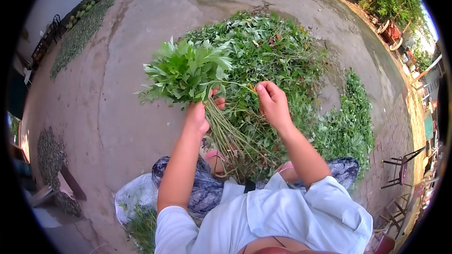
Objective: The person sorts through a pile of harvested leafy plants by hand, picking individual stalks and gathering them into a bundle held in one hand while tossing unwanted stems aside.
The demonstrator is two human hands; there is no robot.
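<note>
A bunch of leafy green stems [188, 73] is filling the space just left of the frame's centre, leaves fanning toward the top, bare stalks [228, 129] slanting down to the right. Watching remotely through the head camera, I am seeing the left hand [197, 117] gripping it, fingers wrapped around the stalks just below the leaves; that hold is probably keeping the leafy ends level while the stalks are hanging loose.

Right of centre, the right hand [273, 101] is pinching a thin sprig [240, 84], its fingers narrow, at an end showing yellow. The sprig is stretching across to the bunch; whether it is joined there I cannot tell. The bunch is perhaps being held out this way so the other hand can reach single leaves.

Beneath and beyond the hands, a large heap of cut greens [268, 47] is spreading over the concrete ground [136, 66], near enough, I judge, for easy reach. A smaller heap [348, 122] is lying at right, and a white sack [134, 197] is resting at lower left. Farther out, a strip of greens [82, 40] is running along the upper left, beside round melons [84, 10]; a chair [402, 164] is standing at the right edge.
</note>
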